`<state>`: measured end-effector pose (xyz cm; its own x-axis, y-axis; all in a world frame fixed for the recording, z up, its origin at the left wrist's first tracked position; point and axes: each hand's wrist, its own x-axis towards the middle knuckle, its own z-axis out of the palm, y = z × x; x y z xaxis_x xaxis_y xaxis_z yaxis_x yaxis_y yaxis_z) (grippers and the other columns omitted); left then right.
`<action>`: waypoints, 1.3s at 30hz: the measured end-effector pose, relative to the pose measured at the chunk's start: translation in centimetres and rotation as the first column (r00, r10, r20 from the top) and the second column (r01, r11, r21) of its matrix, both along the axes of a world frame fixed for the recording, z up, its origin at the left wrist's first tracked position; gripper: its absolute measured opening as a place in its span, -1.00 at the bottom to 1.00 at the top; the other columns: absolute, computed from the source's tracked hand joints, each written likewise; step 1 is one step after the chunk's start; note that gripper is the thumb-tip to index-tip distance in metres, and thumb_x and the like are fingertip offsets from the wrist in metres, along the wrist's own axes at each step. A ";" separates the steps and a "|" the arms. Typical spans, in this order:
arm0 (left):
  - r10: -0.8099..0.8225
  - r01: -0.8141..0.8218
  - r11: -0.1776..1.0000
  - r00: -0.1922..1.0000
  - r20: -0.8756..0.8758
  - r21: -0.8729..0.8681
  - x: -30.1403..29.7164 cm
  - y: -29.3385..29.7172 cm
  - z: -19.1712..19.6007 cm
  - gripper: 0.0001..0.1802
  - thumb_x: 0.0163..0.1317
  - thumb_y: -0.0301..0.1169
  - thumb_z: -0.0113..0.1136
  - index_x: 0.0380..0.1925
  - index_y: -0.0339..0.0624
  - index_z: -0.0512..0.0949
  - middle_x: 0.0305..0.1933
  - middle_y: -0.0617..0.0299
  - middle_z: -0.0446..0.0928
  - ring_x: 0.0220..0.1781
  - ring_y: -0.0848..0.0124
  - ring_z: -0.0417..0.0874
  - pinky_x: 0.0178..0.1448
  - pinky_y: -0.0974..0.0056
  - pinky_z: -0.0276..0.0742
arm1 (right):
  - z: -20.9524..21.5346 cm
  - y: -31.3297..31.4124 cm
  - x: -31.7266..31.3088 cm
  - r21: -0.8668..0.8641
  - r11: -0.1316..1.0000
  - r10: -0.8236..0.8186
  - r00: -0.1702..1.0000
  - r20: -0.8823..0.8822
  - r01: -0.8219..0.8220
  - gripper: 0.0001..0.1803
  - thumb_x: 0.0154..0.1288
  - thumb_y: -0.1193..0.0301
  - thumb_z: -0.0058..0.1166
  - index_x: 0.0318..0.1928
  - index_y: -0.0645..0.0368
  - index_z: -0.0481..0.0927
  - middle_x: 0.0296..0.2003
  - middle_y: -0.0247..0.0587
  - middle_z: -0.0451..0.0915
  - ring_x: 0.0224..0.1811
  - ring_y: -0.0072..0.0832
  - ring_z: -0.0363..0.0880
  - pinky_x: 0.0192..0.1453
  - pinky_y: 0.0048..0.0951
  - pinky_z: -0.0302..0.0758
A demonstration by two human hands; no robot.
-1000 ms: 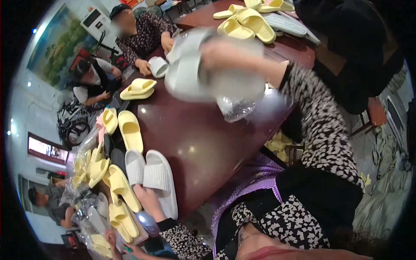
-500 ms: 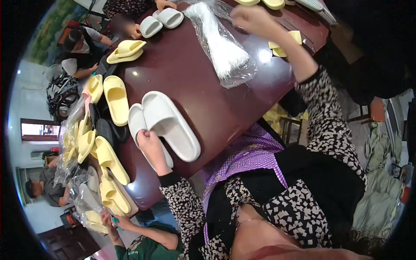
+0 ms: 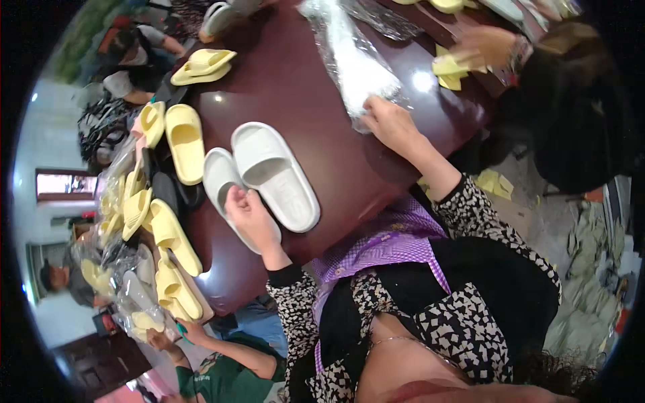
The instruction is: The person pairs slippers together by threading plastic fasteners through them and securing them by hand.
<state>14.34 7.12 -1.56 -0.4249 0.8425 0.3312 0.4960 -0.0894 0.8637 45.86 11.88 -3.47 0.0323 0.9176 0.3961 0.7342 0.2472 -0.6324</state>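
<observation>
A pair of light grey slippers lies on the dark red table in front of me. My left hand [image 3: 250, 213] is over the left slipper [image 3: 216, 168], its curled fingers at the inner edge by the strap. The right slipper [image 3: 277, 176] sits close beside it, sole down. Farther right, a bundle of thin white strands [image 3: 359, 70] lies in a clear plastic bag. My right hand [image 3: 393, 126] is at the near end of that bundle, with thumb and fingers pinched on the strand tips. Whether single strands are drawn out is too small to tell.
Yellow slippers [image 3: 185, 144] line the left side of the table [image 3: 282, 87], some beside plastic bags. Black slippers [image 3: 168, 191] lie among them. At the right, a co-worker's hand [image 3: 485, 48] reaches over yellow pieces [image 3: 449, 70]. Another person's hands [image 3: 178, 336] work at lower left.
My right hand has come down from the upper right to the near end of the white bundle. A co-worker's hand has appeared over the yellow pieces. My left hand stays at the left slipper.
</observation>
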 end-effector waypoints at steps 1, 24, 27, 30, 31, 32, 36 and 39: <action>0.006 -0.007 1.000 1.000 -0.025 -0.014 0.3 -0.4 0.2 -0.65 0.21 -0.53 0.13 0.00 -0.39 0.42 -0.19 0.18 0.46 -0.28 0.47 0.50 -0.18 0.42 0.46 | -0.4 0.2 0.0 0.051 0.998 -0.034 0.999 0.029 0.033 -0.82 0.19 0.47 0.05 -0.21 0.22 0.41 -0.38 0.04 0.59 -0.28 0.00 0.58 -0.23 -0.13 0.48; -0.661 0.793 0.583 0.590 -0.464 0.178 14.7 0.0 0.9 -0.81 0.01 -0.59 0.18 -0.31 -0.27 0.53 -0.18 0.07 0.52 -0.13 0.10 0.52 -0.06 0.16 0.46 | 4.1 -10.4 -1.7 -0.111 0.956 0.208 0.894 -0.397 -0.271 -0.90 0.16 0.66 -0.07 -0.27 0.32 0.45 -0.61 -0.26 0.47 -0.57 -0.67 0.42 -0.47 -0.56 0.36; -0.675 0.804 0.568 0.577 -0.459 0.176 14.2 -0.1 0.3 -0.83 0.02 -0.58 0.18 -0.32 -0.27 0.53 -0.17 0.08 0.53 -0.13 0.12 0.54 -0.07 0.18 0.47 | 5.1 -10.6 -1.6 -0.167 0.913 0.255 0.840 -0.479 -0.372 -0.90 0.19 0.66 -0.09 -0.26 0.33 0.44 -0.58 -0.29 0.49 -0.56 -0.67 0.42 -0.46 -0.56 0.38; -0.694 0.812 0.555 0.571 -0.439 0.179 13.4 -0.4 0.0 -0.85 0.06 -0.60 0.17 -0.32 -0.26 0.54 -0.17 0.08 0.56 -0.15 0.16 0.57 -0.07 0.23 0.49 | 5.9 -10.0 -1.0 -0.242 0.840 0.262 0.754 -0.602 -0.485 -0.89 0.22 0.66 -0.11 -0.24 0.34 0.45 -0.54 -0.30 0.51 -0.54 -0.67 0.44 -0.44 -0.57 0.39; -0.736 0.788 0.589 0.615 -0.284 0.179 13.1 -0.8 0.0 -0.87 0.10 -0.60 0.15 -0.31 -0.27 0.54 -0.17 0.10 0.57 -0.16 0.21 0.59 -0.07 0.27 0.50 | 6.0 -9.4 -0.6 -0.193 0.831 0.266 0.678 -0.685 -0.521 -0.87 0.24 0.65 -0.12 -0.21 0.34 0.46 -0.51 -0.28 0.52 -0.51 -0.66 0.46 -0.41 -0.57 0.41; -0.758 0.766 0.619 0.641 -0.123 0.173 13.0 -1.1 -0.1 -0.89 0.14 -0.60 0.13 -0.30 -0.28 0.54 -0.17 0.12 0.58 -0.16 0.27 0.60 -0.07 0.31 0.50 | 6.1 -8.6 -0.1 -0.138 0.825 0.268 0.594 -0.758 -0.548 -0.86 0.27 0.63 -0.13 -0.19 0.34 0.46 -0.49 -0.27 0.54 -0.49 -0.65 0.47 -0.38 -0.57 0.42; -0.747 0.737 0.663 0.641 0.176 0.130 12.2 -2.0 1.2 -0.90 0.24 -0.60 0.08 -0.25 -0.30 0.52 -0.18 0.14 0.60 -0.16 0.39 0.62 -0.06 0.38 0.51 | 4.9 -3.4 0.8 0.017 0.943 0.304 0.843 -0.443 -0.331 -0.76 0.29 0.59 -0.13 -0.05 0.29 0.48 -0.29 -0.14 0.61 -0.23 -0.44 0.58 -0.12 -0.46 0.46; -0.718 0.716 0.686 0.637 0.282 0.130 11.3 -2.7 1.5 -0.90 0.28 -0.60 0.05 -0.22 -0.32 0.49 -0.20 0.14 0.61 -0.17 0.41 0.61 -0.05 0.38 0.51 | 3.5 0.6 1.3 0.153 0.957 0.220 0.959 0.180 -0.248 -0.68 0.22 0.60 -0.09 0.01 0.24 0.47 -0.09 -0.06 0.59 0.04 -0.27 0.53 0.10 -0.33 0.38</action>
